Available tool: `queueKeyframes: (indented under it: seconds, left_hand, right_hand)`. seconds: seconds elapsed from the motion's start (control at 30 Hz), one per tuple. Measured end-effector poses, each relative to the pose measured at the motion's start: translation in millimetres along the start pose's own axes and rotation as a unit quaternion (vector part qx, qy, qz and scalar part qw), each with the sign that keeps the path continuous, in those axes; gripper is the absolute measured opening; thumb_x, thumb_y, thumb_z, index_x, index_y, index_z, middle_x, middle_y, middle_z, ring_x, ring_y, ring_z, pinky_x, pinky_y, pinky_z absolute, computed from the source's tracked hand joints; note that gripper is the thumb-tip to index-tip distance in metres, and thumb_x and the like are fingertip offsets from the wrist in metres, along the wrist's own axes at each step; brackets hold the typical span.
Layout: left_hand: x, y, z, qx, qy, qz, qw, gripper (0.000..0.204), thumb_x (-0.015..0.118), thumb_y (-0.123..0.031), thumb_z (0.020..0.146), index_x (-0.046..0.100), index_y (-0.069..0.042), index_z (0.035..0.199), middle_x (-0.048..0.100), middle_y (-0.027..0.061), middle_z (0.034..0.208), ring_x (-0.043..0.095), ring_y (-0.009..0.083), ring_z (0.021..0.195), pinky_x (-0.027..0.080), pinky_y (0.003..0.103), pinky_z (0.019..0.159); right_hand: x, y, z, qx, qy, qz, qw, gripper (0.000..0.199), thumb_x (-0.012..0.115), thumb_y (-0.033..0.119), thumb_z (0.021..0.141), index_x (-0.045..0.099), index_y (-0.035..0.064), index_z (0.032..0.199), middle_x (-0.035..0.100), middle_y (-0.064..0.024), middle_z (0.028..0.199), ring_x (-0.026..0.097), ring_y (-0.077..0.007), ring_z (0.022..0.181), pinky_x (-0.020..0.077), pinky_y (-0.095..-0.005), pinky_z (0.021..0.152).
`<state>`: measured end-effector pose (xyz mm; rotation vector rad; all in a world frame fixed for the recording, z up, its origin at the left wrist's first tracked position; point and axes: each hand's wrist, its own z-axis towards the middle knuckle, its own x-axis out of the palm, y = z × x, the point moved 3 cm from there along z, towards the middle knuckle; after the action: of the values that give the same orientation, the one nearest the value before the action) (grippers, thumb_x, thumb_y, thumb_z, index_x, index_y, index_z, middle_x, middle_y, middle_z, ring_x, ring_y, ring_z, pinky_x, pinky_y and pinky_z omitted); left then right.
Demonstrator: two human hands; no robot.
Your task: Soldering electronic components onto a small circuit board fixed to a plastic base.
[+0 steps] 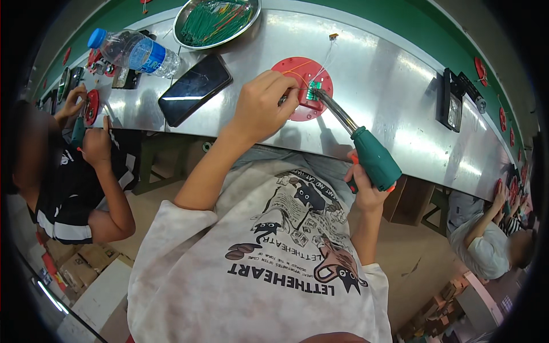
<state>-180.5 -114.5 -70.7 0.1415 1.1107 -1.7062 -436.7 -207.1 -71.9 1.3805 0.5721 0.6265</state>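
My right hand (367, 184) grips a green soldering gun (374, 158) with an orange trigger. Its metal barrel slants up and left, and the tip meets a small green circuit board (314, 90). The board rests on a round red plate (294, 111) on the metal bench. My left hand (266, 102) is over the plate's left side, its fingers pinched close to the board on what looks like a thin orange wire (293, 70); the fingers partly hide it. Pale thin wires (327, 62) run from the board to a small yellow-brown part (333, 36) beyond the plate.
Left of the plate lies a black phone (195, 90). A steel bowl (257, 18) of green and red wires and a water bottle (134, 51) are farther back. A black device (453, 102) stands at the right. Co-workers sit on both sides along the bench (389, 91).
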Motion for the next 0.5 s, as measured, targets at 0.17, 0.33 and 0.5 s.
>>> queueKeyframes:
  seconds: [0.17, 0.33, 0.5]
  left_hand:
    - [-1.8, 0.4, -1.2, 0.012, 0.0, -0.005, 1.0, 0.008, 0.069, -0.004, 0.078, 0.064, -0.004, 0.085, 0.065, 0.0111, 0.079, 0.062, 0.0311, 0.071, 0.051, 0.041, 0.063]
    - [-0.3, 1.5, -1.6, 0.02, -0.002, 0.0, 1.0, 0.008, 0.069, -0.004, 0.078, 0.064, -0.004, 0.084, 0.064, 0.0102, 0.078, 0.063, 0.0298, 0.07, 0.051, 0.04, 0.062]
    - [1.6, 1.7, 0.1, 0.04, 0.007, -0.005, 0.999, 0.009, 0.07, -0.002, 0.078, 0.066, 0.0, 0.086, 0.065, 0.0115, 0.079, 0.062, 0.0264, 0.067, 0.051, 0.035, 0.058]
  right_hand:
    - [4.3, -1.0, -2.8, 0.013, 0.01, -0.007, 1.0, 0.035, 0.063, 0.001, 0.09, 0.058, -0.0083, 0.124, 0.068, -0.0179, 0.104, 0.063, -0.0166, 0.06, 0.0497, -0.0277, 0.053]
    - [7.6, 0.8, -1.0, 0.003, 0.005, -0.01, 1.0, 0.033, 0.062, 0.002, 0.091, 0.059, -0.0078, 0.123, 0.068, -0.017, 0.1, 0.062, -0.0169, 0.059, 0.0495, -0.0277, 0.054]
    - [-1.2, -6.6, -0.6, 0.001, 0.019, -0.014, 1.0, 0.034, 0.059, 0.005, 0.092, 0.057, -0.0076, 0.124, 0.065, -0.0145, 0.093, 0.061, -0.0181, 0.057, 0.0489, -0.0275, 0.053]
